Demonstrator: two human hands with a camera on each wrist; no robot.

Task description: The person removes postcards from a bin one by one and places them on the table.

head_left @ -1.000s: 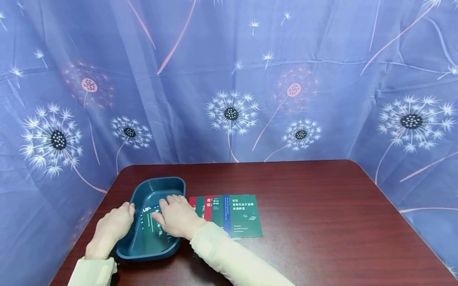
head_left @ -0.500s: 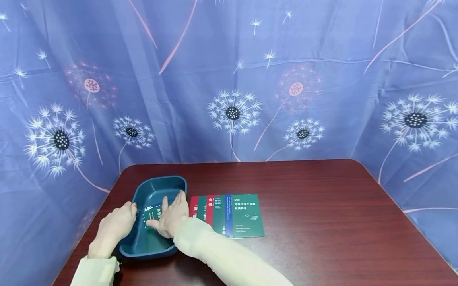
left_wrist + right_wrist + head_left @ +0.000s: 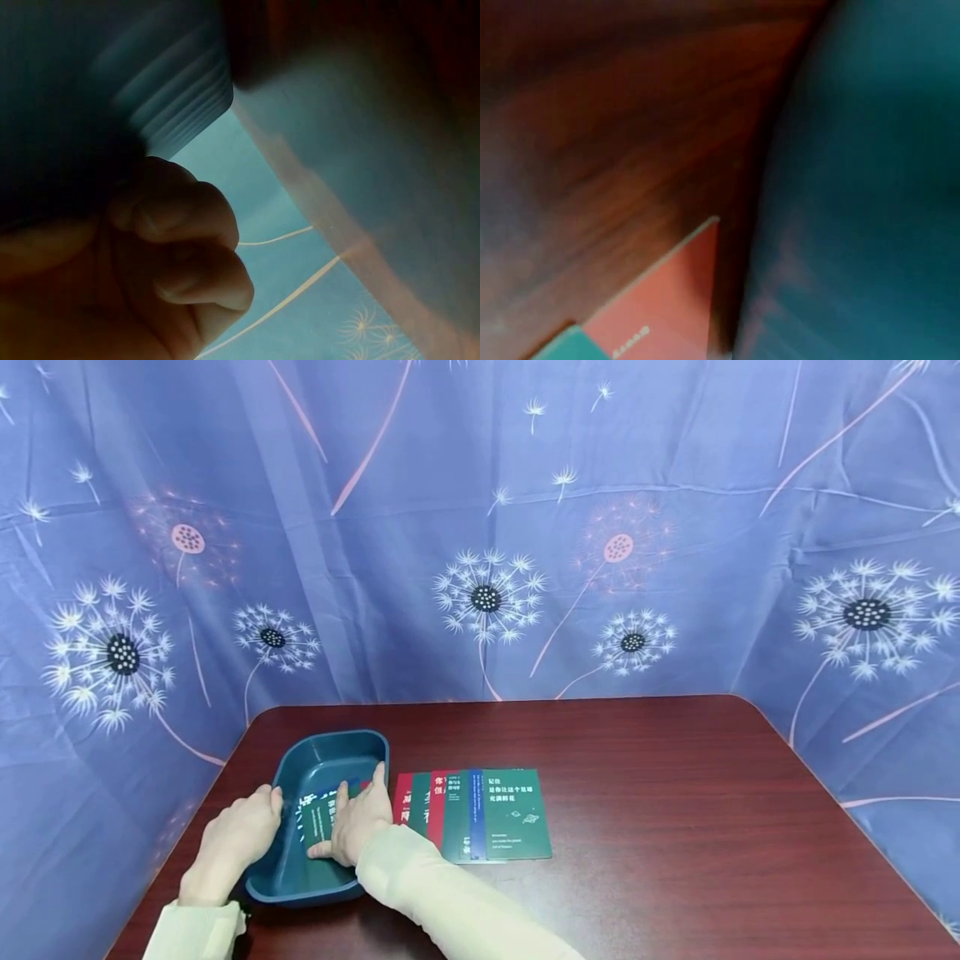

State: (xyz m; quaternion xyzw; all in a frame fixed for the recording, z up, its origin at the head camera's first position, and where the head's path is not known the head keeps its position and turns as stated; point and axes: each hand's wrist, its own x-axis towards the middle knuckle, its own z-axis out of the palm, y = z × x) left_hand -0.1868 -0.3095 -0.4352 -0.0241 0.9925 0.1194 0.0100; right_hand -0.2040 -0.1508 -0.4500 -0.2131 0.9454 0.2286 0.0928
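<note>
At the left of the table a dark blue plastic basin point(image 3: 288, 881) holds green printed cards point(image 3: 318, 822), with a strip of blue and red at their far edge. My left hand point(image 3: 238, 835) grips the basin's left rim; its curled fingers point(image 3: 202, 217) show below the ribbed wall in the left wrist view. Reaching over the right rim, my right hand point(image 3: 362, 827) lies on the cards with fingers spread and thumb pointing left. It covers their right part. The right wrist view shows the basin's wall point(image 3: 870, 165) but not that hand.
Just right of the basin, an overlapping row of red, green and blue cards point(image 3: 517, 818) lies on the reddish-brown table point(image 3: 675, 810). A red card's corner point(image 3: 671, 300) is close to the basin wall. A blue dandelion-print curtain point(image 3: 420, 527) hangs behind.
My right hand has shifted left and nearer, spreading its fingers. The cards in the basin have tilted slightly, and a red edge now shows. My left hand keeps its grip on the rim.
</note>
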